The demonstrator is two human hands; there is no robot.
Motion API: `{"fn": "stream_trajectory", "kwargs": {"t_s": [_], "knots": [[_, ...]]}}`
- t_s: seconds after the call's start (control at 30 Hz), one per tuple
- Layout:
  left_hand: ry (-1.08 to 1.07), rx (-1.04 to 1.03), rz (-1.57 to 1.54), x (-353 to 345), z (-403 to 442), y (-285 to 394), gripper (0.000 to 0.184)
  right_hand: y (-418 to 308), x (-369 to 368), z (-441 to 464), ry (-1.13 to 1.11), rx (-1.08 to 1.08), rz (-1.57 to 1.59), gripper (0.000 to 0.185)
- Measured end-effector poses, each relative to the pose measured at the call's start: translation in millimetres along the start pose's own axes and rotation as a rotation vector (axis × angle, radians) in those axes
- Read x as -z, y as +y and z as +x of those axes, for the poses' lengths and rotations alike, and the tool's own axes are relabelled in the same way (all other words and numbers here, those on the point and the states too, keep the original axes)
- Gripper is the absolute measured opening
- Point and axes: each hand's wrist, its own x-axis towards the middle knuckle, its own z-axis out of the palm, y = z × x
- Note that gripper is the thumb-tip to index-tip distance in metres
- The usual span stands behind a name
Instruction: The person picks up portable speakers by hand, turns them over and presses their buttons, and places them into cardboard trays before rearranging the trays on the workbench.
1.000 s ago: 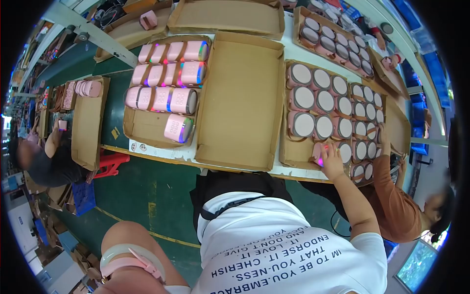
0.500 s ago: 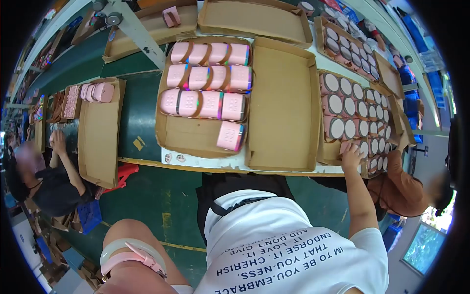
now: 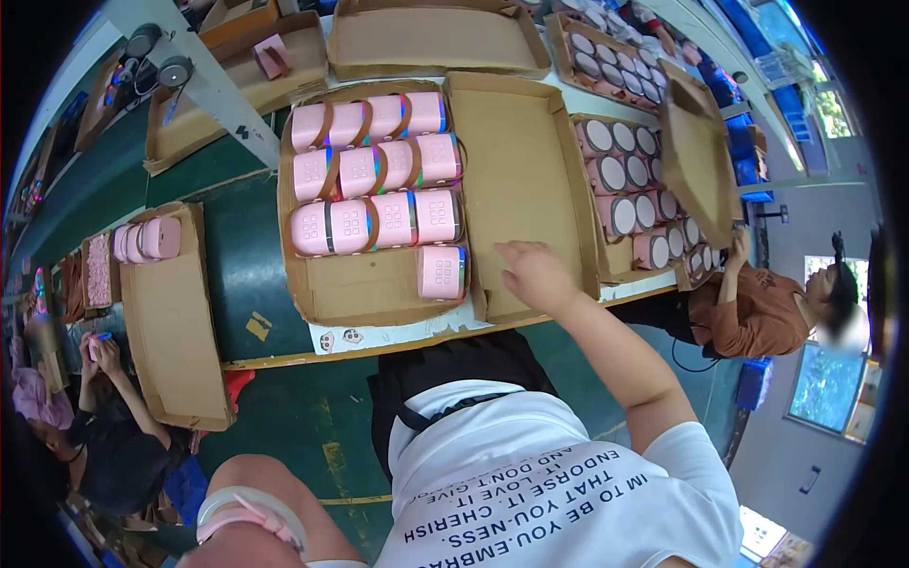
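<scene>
My right hand (image 3: 538, 276) hangs over the near end of a bare cardboard tray (image 3: 516, 170), fingers stretched to the left, with nothing visible in it. Left of it, a second cardboard tray (image 3: 331, 308) holds rows of pink speakers (image 3: 360, 225) with brown straps and shiny coloured edges. One pink speaker (image 3: 441, 273) stands apart in that tray's near right corner, closest to my fingertips. My left hand is out of view; a bare limb (image 3: 248, 473) with a pink and white band shows at the lower left.
On the right, a tray (image 3: 620, 276) holds pink speakers with round white faces (image 3: 620, 216). A co-worker in a brown top (image 3: 757, 312) is beside a tilted cardboard tray (image 3: 696, 161). Another person (image 3: 118, 454) works at the left, near a long tray (image 3: 175, 322). A white post (image 3: 213, 95) rises behind.
My right hand has left the white-faced speakers on the right and moved left over the bare tray. The co-worker's cardboard tray now stands tilted above the right-hand speakers. The view has shifted.
</scene>
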Motion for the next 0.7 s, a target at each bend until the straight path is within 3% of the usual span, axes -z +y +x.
{"fn": "stream_trajectory", "kwargs": {"t_s": [0.07, 0.2, 0.3, 0.53, 0.7], "knots": [[-0.093, 0.29, 0.106, -20, 0, -5, 0.01, -25, 4, 18, 0.06, 0.099, 0.097, 0.044], [-0.218, 0.552, 0.001, -94, -29, -64, 0.042, -52, 0, 52, 0.024, 0.094, 0.052, 0.045], [-0.16, 0.731, -0.048, -122, -54, -74, 0.046, -56, -12, 71, -0.097, -0.034, -0.033, 0.047], [-0.112, 0.781, -0.086, -128, -59, -75, 0.047, -53, -18, 78, -0.156, -0.089, -0.104, 0.05], [-0.07, 0.737, -0.097, -131, -53, -77, 0.035, -49, -21, 87, -0.19, -0.088, -0.062, 0.052]]}}
